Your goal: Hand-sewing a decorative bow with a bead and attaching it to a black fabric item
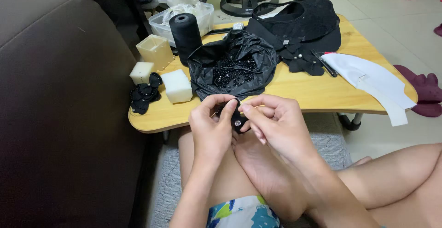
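Holding a small black fabric piece [236, 119] with a shiny stud at its middle, we work just off the near edge of the counter [317, 94], above our crossed legs. Our left hand [211, 129] pinches the piece from its left side, thumb and forefinger closed on the cloth, the wrist bent so the palm faces inward. Our right hand [271, 122] closes its thumb and forefinger at the top of the piece, seemingly on something very thin; whether that is a needle or a thread is too fine to tell. To do this well, in our judgement, we should keep the left grip firm and near the stud so the cloth stays flat, and move the right fingertips in short, steady strokes close to the fabric. Both forearms rise from the lap and meet in front of us. On the counter, near its front edge, a black plastic bag [235, 64] lies open with dark beads [232, 71] inside; a black thread cone [185, 32] stands behind it, and white foam blocks [177, 86] sit toward the left edge.
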